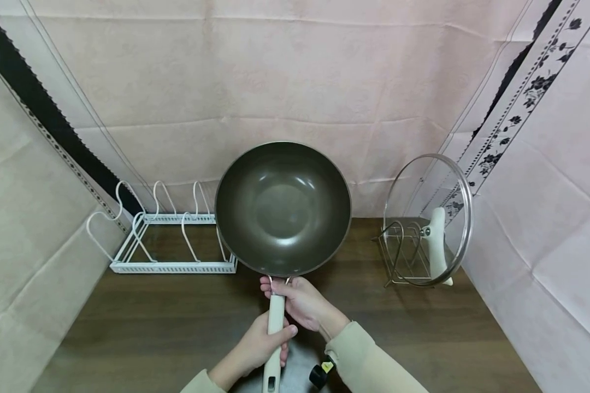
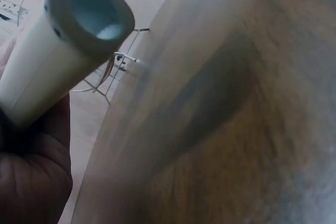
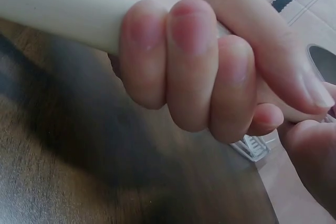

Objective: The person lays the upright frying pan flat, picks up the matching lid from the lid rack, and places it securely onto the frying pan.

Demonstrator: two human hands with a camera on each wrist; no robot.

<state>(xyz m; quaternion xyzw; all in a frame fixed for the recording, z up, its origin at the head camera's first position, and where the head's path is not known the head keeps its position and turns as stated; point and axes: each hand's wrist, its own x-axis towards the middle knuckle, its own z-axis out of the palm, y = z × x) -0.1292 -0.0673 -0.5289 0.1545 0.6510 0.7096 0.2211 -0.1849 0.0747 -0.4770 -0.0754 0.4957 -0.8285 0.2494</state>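
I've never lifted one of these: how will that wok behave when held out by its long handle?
Probably front-heavy: the wide dark bowl of the wok sits far beyond the cream handle, which may be why the left hand and right hand both grip it. It looks rigid. The smooth handle might twist in a loose grip.

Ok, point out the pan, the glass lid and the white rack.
pan (image 1: 282, 210), head view, middle of its dark inside.
glass lid (image 1: 418, 185), head view, clear glass above its handle.
white rack (image 1: 174, 267), head view, front rail of its base.
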